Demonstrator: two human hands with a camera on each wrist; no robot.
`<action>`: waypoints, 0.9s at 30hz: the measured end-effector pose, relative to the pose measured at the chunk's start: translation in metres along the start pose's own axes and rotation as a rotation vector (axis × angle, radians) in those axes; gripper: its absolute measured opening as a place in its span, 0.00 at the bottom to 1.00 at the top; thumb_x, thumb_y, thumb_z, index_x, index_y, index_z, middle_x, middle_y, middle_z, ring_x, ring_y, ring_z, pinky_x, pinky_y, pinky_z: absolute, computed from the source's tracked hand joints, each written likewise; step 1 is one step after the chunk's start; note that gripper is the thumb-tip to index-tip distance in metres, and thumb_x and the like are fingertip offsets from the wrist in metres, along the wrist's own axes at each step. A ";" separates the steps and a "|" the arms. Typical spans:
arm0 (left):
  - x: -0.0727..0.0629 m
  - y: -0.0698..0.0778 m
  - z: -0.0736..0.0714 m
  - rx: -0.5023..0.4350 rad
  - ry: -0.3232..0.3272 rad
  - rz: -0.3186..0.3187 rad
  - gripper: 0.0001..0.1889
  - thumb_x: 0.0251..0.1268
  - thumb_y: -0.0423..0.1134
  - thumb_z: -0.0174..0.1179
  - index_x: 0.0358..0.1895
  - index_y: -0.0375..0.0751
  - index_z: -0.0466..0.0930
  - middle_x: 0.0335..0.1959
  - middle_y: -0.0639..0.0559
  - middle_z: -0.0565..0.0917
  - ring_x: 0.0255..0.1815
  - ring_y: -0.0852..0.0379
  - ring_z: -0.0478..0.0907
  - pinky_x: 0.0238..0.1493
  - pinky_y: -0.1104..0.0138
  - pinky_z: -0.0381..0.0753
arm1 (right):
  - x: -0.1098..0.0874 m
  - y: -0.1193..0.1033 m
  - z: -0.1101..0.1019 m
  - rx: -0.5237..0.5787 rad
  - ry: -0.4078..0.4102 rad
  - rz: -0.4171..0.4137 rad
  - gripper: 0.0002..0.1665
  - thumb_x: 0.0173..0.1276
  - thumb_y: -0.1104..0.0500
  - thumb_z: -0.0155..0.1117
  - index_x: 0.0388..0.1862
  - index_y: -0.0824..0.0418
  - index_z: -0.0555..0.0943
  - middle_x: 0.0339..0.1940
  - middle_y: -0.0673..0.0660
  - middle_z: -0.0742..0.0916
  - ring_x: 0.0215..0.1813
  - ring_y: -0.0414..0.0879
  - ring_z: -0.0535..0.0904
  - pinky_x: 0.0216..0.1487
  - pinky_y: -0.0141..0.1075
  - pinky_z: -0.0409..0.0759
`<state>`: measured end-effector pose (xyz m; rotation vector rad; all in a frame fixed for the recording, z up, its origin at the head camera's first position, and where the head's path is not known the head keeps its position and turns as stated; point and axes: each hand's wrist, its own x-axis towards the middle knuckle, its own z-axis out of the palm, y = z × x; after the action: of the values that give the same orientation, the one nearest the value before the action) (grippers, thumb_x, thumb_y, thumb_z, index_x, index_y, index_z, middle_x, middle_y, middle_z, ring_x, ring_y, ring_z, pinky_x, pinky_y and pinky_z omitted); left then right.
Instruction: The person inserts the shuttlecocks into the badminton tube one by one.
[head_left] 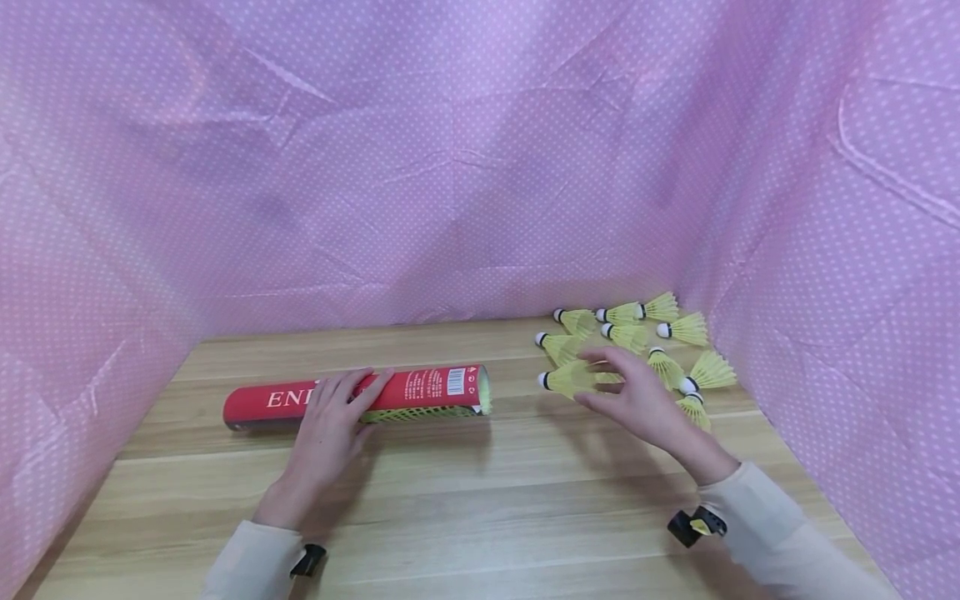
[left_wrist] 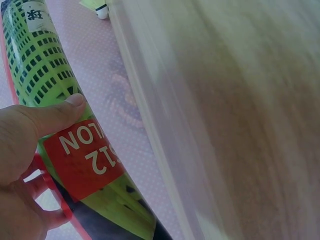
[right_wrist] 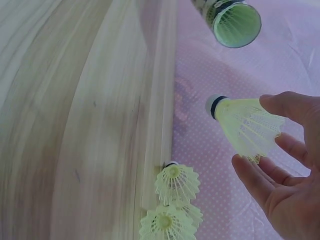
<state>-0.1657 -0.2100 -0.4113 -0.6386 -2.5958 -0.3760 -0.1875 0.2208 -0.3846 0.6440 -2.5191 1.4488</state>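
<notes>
A red shuttlecock tube (head_left: 427, 385) lies on its side on the table, its uncapped end facing right. My left hand (head_left: 330, 421) grips it around the middle. In the left wrist view, yellow-green netted skirts show through the tube's clear window (left_wrist: 42, 65), with the thumb pressed across it. My right hand (head_left: 633, 400) holds a yellow shuttlecock (head_left: 564, 380) by its skirt, the white cork pointing left toward the tube. The right wrist view shows thumb and fingertips around the skirt of this shuttlecock (right_wrist: 247, 122), apart from the tube's round opening (right_wrist: 239, 26).
Several loose yellow shuttlecocks (head_left: 624, 336) lie at the table's back right, some behind and beside my right hand. Pink dotted cloth (head_left: 450, 208) hangs around the back and sides of the wooden table (head_left: 465, 517).
</notes>
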 end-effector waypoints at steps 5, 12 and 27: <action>0.000 -0.002 0.001 0.004 0.006 0.014 0.57 0.39 0.31 0.83 0.78 0.58 0.63 0.67 0.40 0.71 0.67 0.39 0.66 0.70 0.40 0.57 | 0.002 -0.003 0.004 0.115 0.005 0.046 0.32 0.56 0.71 0.77 0.61 0.68 0.77 0.60 0.67 0.80 0.59 0.61 0.80 0.52 0.41 0.84; -0.001 0.000 0.002 -0.009 0.001 0.003 0.57 0.41 0.31 0.82 0.78 0.60 0.62 0.68 0.42 0.70 0.68 0.40 0.64 0.71 0.40 0.57 | 0.002 -0.006 0.010 0.226 0.002 0.088 0.33 0.59 0.67 0.76 0.64 0.68 0.75 0.60 0.65 0.79 0.60 0.64 0.79 0.51 0.36 0.84; -0.001 0.002 0.001 -0.012 -0.006 -0.007 0.54 0.42 0.30 0.81 0.77 0.58 0.64 0.67 0.40 0.71 0.67 0.39 0.65 0.70 0.39 0.56 | 0.008 -0.015 0.032 0.373 -0.024 0.118 0.31 0.62 0.64 0.75 0.64 0.63 0.76 0.59 0.64 0.81 0.61 0.60 0.78 0.53 0.39 0.83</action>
<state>-0.1646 -0.2085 -0.4120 -0.6356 -2.6045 -0.3933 -0.1856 0.1845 -0.3864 0.5740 -2.3563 1.9899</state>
